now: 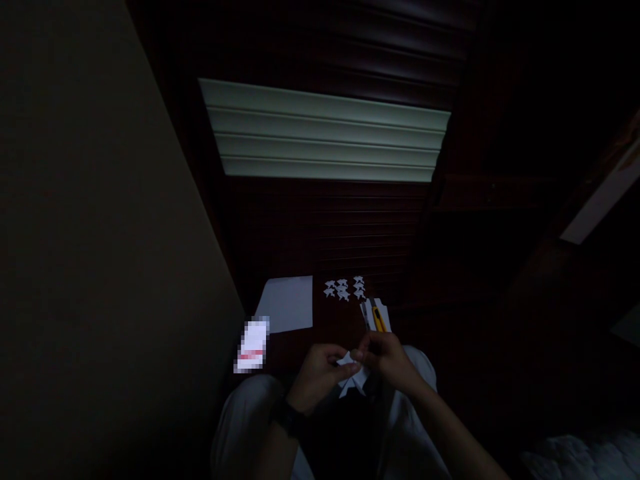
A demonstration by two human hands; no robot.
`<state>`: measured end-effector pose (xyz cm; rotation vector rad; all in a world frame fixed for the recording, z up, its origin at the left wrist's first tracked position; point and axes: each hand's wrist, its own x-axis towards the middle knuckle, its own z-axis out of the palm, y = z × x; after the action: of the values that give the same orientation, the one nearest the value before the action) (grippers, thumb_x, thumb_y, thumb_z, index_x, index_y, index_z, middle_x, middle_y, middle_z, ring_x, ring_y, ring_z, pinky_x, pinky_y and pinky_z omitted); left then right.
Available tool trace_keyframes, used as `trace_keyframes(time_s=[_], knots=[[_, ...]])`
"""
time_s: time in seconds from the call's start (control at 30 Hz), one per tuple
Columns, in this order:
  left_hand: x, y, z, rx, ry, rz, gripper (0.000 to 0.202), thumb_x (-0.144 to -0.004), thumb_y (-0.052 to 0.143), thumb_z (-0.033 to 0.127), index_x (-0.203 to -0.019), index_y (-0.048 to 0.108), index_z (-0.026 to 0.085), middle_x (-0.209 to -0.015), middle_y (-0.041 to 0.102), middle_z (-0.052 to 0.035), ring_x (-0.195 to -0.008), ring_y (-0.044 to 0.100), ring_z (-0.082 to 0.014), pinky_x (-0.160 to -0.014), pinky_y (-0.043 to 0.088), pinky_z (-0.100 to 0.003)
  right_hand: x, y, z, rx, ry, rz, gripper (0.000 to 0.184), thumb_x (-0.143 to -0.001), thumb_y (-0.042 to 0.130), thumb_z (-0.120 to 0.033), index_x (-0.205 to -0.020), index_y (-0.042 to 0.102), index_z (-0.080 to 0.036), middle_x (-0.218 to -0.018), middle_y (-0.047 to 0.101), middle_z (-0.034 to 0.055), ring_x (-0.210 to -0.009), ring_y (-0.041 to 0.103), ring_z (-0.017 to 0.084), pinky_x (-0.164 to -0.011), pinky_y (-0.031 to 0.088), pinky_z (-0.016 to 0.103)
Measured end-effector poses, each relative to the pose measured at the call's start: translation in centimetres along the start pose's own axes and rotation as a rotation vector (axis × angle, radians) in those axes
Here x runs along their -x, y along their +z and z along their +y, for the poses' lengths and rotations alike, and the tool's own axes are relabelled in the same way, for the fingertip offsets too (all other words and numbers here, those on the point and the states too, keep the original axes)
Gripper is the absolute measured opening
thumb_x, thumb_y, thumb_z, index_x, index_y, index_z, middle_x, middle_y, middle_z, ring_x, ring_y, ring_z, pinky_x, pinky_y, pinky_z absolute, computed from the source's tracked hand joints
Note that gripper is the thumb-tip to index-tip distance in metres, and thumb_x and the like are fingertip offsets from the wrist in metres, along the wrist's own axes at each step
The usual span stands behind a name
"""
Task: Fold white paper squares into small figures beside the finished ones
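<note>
In the dim head view, my left hand [320,373] and my right hand [387,360] meet over my lap, both pinched on a small folded white paper piece [353,373]. A dark watch or band sits on my left wrist. On the dark table just beyond my hands lie several small white folded paper figures [344,289] in a cluster, a flat white paper sheet [289,304], and a yellow utility knife [379,317] resting on paper strips.
A blurred white and red card [253,345] lies at the table's left front corner. A plain wall [90,233] rises on the left. A pale louvered panel [325,130] hangs above the table against dark slats. My light trousers [250,420] show below.
</note>
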<state>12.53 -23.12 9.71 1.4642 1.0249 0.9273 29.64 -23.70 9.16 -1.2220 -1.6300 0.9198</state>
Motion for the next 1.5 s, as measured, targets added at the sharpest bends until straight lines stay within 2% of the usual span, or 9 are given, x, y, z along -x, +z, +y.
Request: trace_keyframes(time_s=[0.17,0.4,0.5,0.63,0.83,1.0,1.17,1.33,1.5], knots=[[-0.3,0.0,-0.5,-0.028,0.007,-0.053,0.025,-0.061,0.071,0.034,-0.073,0.068,0.012,-0.071,0.068,-0.0074,-0.062,0.059,-0.0176,-0.054,0.041,-0.024,-0.2,0.2,0.6,-0.069,0.023,-0.008,0.023,-0.07,0.064,-0.036,-0.065,0.059,-0.015,-0.06,0.058,-0.0003,-0.055,0.051,0.011,-0.051,0.038,0.021],[0.0,0.3,-0.5,0.009,-0.003,-0.027,0.026,-0.058,0.073,0.035,-0.07,0.068,0.012,-0.069,0.067,-0.007,-0.064,0.06,-0.0182,-0.054,0.04,-0.023,0.2,0.3,0.2,0.035,-0.009,0.04,0.021,-0.072,0.062,-0.035,-0.066,0.06,-0.016,-0.062,0.059,0.0003,-0.059,0.053,0.013,-0.053,0.038,0.021],[0.0,0.4,-0.6,0.049,-0.017,0.021,0.026,-0.058,0.073,0.035,-0.069,0.067,0.012,-0.069,0.067,-0.0063,-0.064,0.06,-0.0178,-0.055,0.041,-0.023,0.2,0.2,-0.2,-0.029,-0.003,0.041,0.025,-0.076,0.058,-0.038,-0.065,0.059,-0.016,-0.058,0.056,-0.0012,-0.055,0.049,0.011,-0.049,0.035,0.02],[0.0,0.3,-0.5,0.099,-0.059,0.011,0.026,-0.059,0.072,0.035,-0.07,0.066,0.012,-0.07,0.068,-0.0071,-0.062,0.06,-0.0176,-0.056,0.041,-0.024,0.3,0.0,-0.8,-0.118,0.002,0.057,0.032,-0.082,0.049,-0.04,-0.064,0.058,-0.015,-0.056,0.054,-0.0011,-0.052,0.047,0.011,-0.049,0.035,0.021],[0.0,0.4,-0.4,0.099,-0.047,0.05,0.021,-0.058,0.073,0.031,-0.063,0.063,0.013,-0.062,0.064,-0.0021,-0.058,0.056,-0.0143,-0.053,0.038,-0.022,1.1,0.0,-0.9,-0.048,-0.053,0.066,0.023,-0.078,0.057,-0.038,-0.072,0.063,-0.016,-0.065,0.06,0.0009,-0.063,0.054,0.014,-0.055,0.039,0.022],[-0.2,0.5,-0.9,0.134,-0.045,0.071,0.022,-0.058,0.072,0.028,-0.056,0.056,0.013,-0.052,0.056,0.0029,-0.05,0.05,-0.0098,-0.047,0.032,-0.019,1.4,0.1,-1.4,0.022,-0.089,0.08,0.023,-0.081,0.053,-0.036,-0.075,0.064,-0.017,-0.071,0.063,0.0023,-0.068,0.057,0.016,-0.06,0.041,0.024],[-0.5,0.4,-1.1,0.016,0.01,0.133,0.013,-0.061,0.067,0.025,-0.062,0.06,0.014,-0.059,0.06,0.0001,-0.055,0.054,-0.0127,-0.049,0.036,-0.02,1.6,0.5,-1.8,0.048,-0.124,0.095,0.017,-0.079,0.057,-0.033,-0.08,0.063,-0.018,-0.078,0.065,0.0029,-0.075,0.059,0.016,-0.067,0.042,0.025],[-0.3,0.8,-0.3,-0.128,0.08,0.171,0.014,-0.063,0.063,0.022,-0.075,0.059,0.016,-0.064,0.064,-0.0002,-0.059,0.059,-0.015,-0.052,0.039,-0.021,1.2,1.1,-1.4,0.168,-0.074,0.163,0.016,-0.07,0.066,-0.03,-0.081,0.063,-0.019,-0.076,0.063,0.0018,-0.07,0.058,0.016,-0.062,0.041,0.024],[0.3,1.2,0.7,-0.243,0.167,0.195,0.021,-0.063,0.064,0.022,-0.077,0.048,0.021,-0.059,0.058,0.0059,-0.053,0.057,-0.0116,-0.046,0.034,-0.017,0.8,0.2,-1.6,0.215,-0.096,0.036,0.007,-0.073,0.064,-0.026,-0.074,0.064,-0.019,-0.073,0.063,0.0006,-0.068,0.058,0.014,-0.061,0.04,0.023]])
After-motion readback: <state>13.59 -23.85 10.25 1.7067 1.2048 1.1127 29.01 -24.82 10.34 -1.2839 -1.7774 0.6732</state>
